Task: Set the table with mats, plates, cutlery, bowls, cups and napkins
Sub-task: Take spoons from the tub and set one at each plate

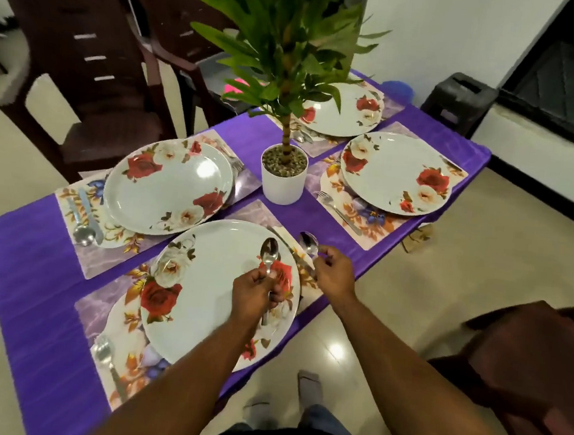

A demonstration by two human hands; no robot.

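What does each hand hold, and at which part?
The left hand holds a spoon by its handle. The right hand holds another spoon by the handle, just below the bowl.

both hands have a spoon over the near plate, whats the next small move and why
Probably lower the right hand and lay its spoon on the mat beside the knife, right of the near plate. That spoon already hangs over this spot, and the far-left setting pairs a spoon with its knife. The left hand holds another spoon for a later place.

A spoon [269, 253] in each hand, over floral plate [212, 280].
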